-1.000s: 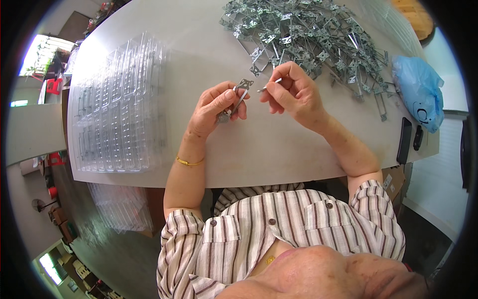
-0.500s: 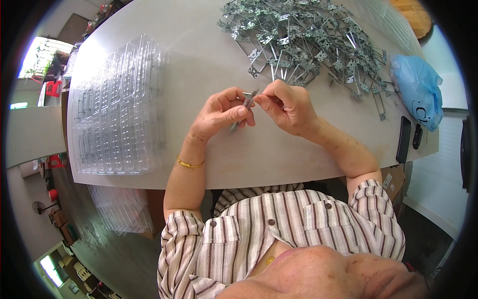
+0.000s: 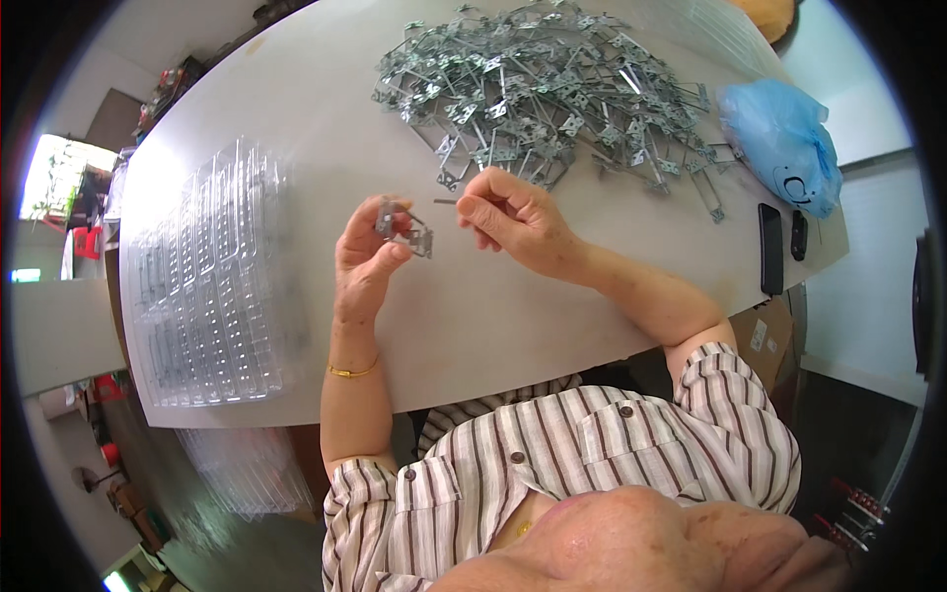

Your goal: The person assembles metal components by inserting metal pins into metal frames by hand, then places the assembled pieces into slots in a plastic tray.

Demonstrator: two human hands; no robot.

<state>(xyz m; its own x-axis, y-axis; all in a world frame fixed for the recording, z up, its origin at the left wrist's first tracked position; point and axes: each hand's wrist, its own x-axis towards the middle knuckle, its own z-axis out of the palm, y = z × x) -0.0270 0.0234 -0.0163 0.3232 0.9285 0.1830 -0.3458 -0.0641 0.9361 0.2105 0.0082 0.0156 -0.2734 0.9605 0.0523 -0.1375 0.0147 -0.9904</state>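
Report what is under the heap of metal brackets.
The pale tabletop shows around the heap of metal brackets and through the frames straying at its near edge. Whatever lies beneath the dense middle is covered by tangled brackets and cannot be seen.

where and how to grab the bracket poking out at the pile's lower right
Probably pinch the bracket by its near end, coming in from the near side: it juts that way out of the pile, so this end stands clear, while its far end lies close to the rest.
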